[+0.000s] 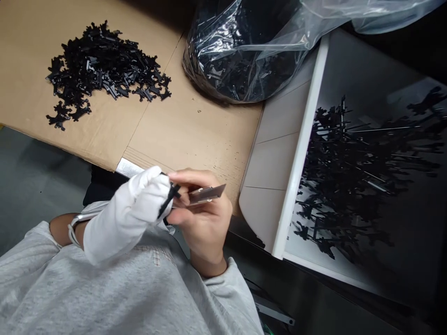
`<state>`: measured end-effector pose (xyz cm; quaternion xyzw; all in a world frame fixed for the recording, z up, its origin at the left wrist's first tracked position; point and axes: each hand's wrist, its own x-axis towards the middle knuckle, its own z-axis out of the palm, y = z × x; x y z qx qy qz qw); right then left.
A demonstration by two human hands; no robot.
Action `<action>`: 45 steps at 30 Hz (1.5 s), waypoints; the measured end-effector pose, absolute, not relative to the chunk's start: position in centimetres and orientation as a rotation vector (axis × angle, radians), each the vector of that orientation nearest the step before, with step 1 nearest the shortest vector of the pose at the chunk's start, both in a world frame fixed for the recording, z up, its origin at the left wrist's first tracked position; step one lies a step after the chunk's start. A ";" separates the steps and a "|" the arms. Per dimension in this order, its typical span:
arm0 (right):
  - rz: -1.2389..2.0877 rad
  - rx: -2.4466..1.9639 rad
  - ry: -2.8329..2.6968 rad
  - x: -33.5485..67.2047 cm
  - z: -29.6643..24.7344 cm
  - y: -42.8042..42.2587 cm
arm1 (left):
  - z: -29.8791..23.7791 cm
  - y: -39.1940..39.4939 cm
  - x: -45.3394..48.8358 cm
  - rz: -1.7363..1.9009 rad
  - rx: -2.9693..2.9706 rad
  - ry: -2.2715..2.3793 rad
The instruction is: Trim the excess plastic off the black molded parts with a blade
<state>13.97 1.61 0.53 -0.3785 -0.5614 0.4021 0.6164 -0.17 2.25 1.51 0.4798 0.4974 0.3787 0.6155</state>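
Left hand (144, 197) pinches black part (169, 201); right hand (206, 225) curled around flat strip (213, 192).

- Tan counter (199, 139), crossed by thin seams
- Clear, glossy plastic bag (289, 37) on the counter
- White-rimmed bin (302, 149) at right
- Grey floor (38, 186) at left

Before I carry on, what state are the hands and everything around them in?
Left hand: white-gloved, fingers bent, gripping a small black part.
Right hand: bare, curled around a thin strip.
Pile of black parts: loose, spread on the table.
Plastic bag: clear, bulging, black parts inside; cannot tell if tied.
White bin: open-topped, black parts heaped inside.
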 end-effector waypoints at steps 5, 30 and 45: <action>1.020 -0.857 -1.240 13.5 0.2 2.1 | 3.5 3.2 0.1 0.921 0.955 1.012; 1.392 -0.573 -1.100 12.7 -0.9 2.9 | 4.8 3.4 0.4 0.979 1.012 1.213; 1.435 -0.625 -1.145 13.1 -1.1 2.5 | 4.5 3.0 0.1 1.027 1.105 1.277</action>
